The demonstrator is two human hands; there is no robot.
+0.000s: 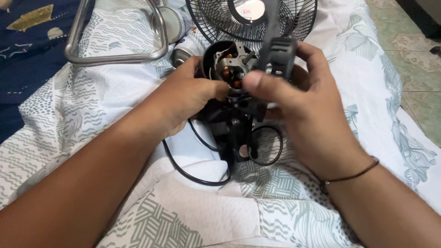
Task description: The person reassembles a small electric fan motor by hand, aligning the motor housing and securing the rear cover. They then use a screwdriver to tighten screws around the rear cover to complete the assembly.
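- I have the fan motor [232,69] held up in both hands over the middle of the bed [69,110], just in front of the fan grille at its far edge.
- The motor sits in a round black housing; its metal frame, copper windings and short steel shaft are bare and face me.
- My left hand [186,98] is closed around the housing's left side, thumb across the front near the windings.
- My right hand [294,98] is curled shut on a black plastic part [278,57] pressed against the motor's right side; the thumb blurs in front.
- Below, the black stand piece [234,133] hangs down onto the sheet, with the thin black cord [197,177] looping around it.
- Risks, as I judge them: the cord could snag under my wrists and tug the motor; a thumb on the windings could scrape the thin copper; small loose parts would vanish in the soft folds.
- The black wire fan grille [216,23] lies at the far edge, round and open-meshed.
- A bent tube of grey metal [115,57] lies toward the far left corner, smooth and shiny, beside a silvery cylindrical piece [186,48].
- The sheet is soft, white with grey-green leaf and line patterns; a dark blue cloth [27,50] covers the left edge.
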